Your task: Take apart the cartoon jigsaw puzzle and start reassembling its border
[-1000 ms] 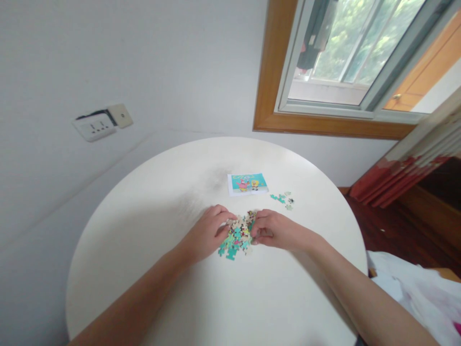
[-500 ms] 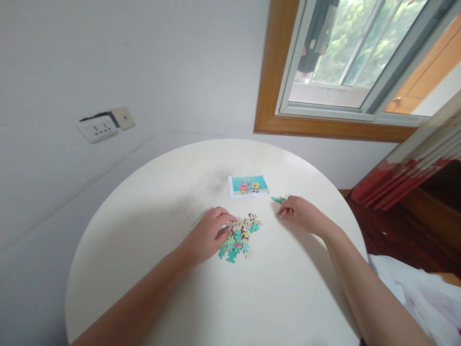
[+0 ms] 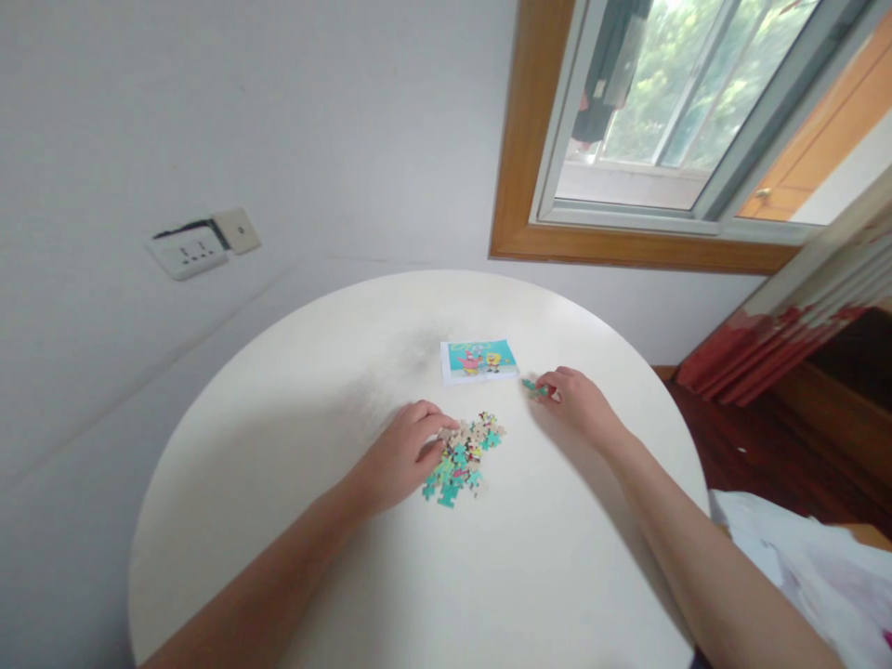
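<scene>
Left hand (image 3: 404,455), one: on the near side of the picture card (image 3: 480,360) and to its left, loosely curled, thumb apart from forefinger, nothing seen gripped. Puzzle pile (image 3: 460,460), one: on the tabletop (image 3: 460,585), on the card's near side, just right of the left hand, the nearer of the two; long axis slanting from near left toward the card's near right corner; turquoise, yellow and tan pieces overlapping, lower ones hidden. Small piece group (image 3: 535,388), one: just right of the card, partly covered by fingers. Right hand (image 3: 578,404), one: farther right of the card, fingertips bent over that group; whether they pinch a piece cannot be told.
</scene>
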### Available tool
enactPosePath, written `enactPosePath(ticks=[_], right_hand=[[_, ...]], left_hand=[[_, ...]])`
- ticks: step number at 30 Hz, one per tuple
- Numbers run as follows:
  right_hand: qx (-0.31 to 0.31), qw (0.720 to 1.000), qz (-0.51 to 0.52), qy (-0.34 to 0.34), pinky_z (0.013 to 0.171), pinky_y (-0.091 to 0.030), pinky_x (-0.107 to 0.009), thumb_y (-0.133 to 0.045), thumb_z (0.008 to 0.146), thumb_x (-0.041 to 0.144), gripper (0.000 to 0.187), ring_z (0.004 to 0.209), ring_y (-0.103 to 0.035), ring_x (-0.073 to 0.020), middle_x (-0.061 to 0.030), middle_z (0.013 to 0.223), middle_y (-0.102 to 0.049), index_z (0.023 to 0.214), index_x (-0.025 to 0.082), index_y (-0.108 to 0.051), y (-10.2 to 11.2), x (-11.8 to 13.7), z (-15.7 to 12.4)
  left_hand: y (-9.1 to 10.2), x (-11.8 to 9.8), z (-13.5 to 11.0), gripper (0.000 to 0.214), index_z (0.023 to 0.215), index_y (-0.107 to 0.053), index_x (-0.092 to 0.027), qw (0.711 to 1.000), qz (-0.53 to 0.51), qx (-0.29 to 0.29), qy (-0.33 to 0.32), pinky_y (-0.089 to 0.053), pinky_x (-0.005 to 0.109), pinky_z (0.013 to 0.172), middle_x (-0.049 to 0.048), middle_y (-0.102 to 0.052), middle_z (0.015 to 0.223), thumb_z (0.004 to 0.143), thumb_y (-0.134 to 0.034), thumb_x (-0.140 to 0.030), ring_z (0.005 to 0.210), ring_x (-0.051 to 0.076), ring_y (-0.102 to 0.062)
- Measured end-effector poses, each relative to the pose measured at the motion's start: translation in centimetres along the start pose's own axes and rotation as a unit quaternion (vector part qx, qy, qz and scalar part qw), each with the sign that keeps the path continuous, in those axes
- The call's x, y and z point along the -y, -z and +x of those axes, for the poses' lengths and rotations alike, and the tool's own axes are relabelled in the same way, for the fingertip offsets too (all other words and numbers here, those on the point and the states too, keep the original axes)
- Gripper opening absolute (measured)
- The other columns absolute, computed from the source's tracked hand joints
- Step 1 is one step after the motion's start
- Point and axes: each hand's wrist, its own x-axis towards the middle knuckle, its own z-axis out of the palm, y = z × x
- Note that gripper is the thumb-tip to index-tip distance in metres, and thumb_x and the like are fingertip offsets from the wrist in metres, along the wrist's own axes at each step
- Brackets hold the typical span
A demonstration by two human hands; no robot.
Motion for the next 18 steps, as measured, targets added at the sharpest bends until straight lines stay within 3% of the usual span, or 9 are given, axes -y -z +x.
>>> enactPosePath(ticks=[5, 9, 18], right_hand=[[0.037, 0.978, 0.147, 0.141, 0.072, -0.044, -0.024, -0.056, 0.080, 0.010, 0.020, 0.074, -0.057, -0.0131, -0.0037, 0.082, -0.064, 0.092, 0.018, -0.069, -0.2, 3.4, -1.3], [0.021, 0.964, 0.141, 0.224, 0.080, -0.044, -0.030, -0.056, 0.082, 0.013, 0.023, 0.085, -0.057, -0.0175, -0.0066, 0.086, -0.064, 0.100, 0.018, -0.069, -1.2, 5.4, -1.8], [0.050, 0.965, 0.096, 0.238, 0.080, -0.043, -0.030, -0.056, 0.086, 0.019, 0.025, 0.087, -0.054, -0.0179, -0.0079, 0.089, -0.059, 0.107, 0.018, -0.068, -1.5, 5.7, -1.9]], left_hand=[[0.0, -0.1, 0.1, 0.029, 0.107, -0.062, -0.018, 1.000, -0.008, 0.002, 0.006, -0.043, 0.036, 0.092, 0.0071, -0.056, 0.104, 0.083, -0.048, -0.010, 0.100, 0.021, -0.053], [-0.2, 0.1, 0.2, 0.029, 0.106, -0.062, -0.018, 0.999, -0.032, -0.007, 0.027, -0.043, 0.034, 0.090, 0.0067, -0.056, 0.103, 0.084, -0.046, -0.008, 0.099, 0.019, -0.053], [0.0, 0.2, 0.3, 0.031, 0.104, -0.062, -0.015, 0.997, -0.045, -0.017, 0.057, -0.045, 0.033, 0.087, 0.0073, -0.057, 0.100, 0.081, -0.043, -0.004, 0.095, 0.019, -0.055]])
